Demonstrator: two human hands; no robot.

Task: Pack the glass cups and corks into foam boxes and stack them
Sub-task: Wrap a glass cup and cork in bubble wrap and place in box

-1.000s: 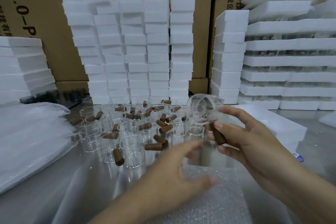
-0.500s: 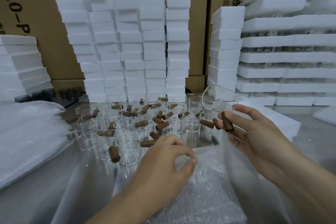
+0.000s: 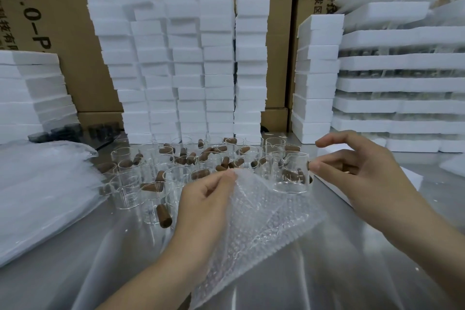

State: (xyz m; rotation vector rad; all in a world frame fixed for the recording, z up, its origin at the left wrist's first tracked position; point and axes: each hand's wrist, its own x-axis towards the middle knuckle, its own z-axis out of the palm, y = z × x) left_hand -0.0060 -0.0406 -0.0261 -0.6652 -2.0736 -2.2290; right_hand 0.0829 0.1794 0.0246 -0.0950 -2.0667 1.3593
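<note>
Status: early to middle stage, by judgement. At the right of the frame, wide foam layers [image 3: 402,83] stand stacked with what looks like glass between them; these read as finished work. At upper centre, columns of small foam boxes [image 3: 219,58] stand against the cardboard cartons [image 3: 75,33]; whether they are filled cannot be told. In mid-frame, a large group of glass cups [image 3: 176,176] stands loose on the metal table [image 3: 100,259], with many brown corks [image 3: 186,160] lying in and among them. All of these are left to pack, and no open box shows near the hands.

Step in hand: wrapping one cup, as it appears.

Left hand [image 3: 206,204], centre of the frame: thumb and fingers closed in a pinch on the upper corner of a sheet of bubble wrap [image 3: 264,221]. The corner is lifted; the rest of the sheet slopes down to the table at lower centre.

Right hand [image 3: 364,178], right of centre: the fingers are curled. The forefinger [image 3: 332,142] is raised and apart from the others. The lower fingertips are pressed together on a small brown cork [image 3: 309,165], of which only the end shows.

The cup [image 3: 292,178] stands upright on the table just left of those fingertips, beside the raised corner of the sheet. The cork sits at the cup's right wall near the rim. Whether the fingers touch the glass cannot be told. Dark shapes show through the cup; they may be corks inside or behind it.
</note>
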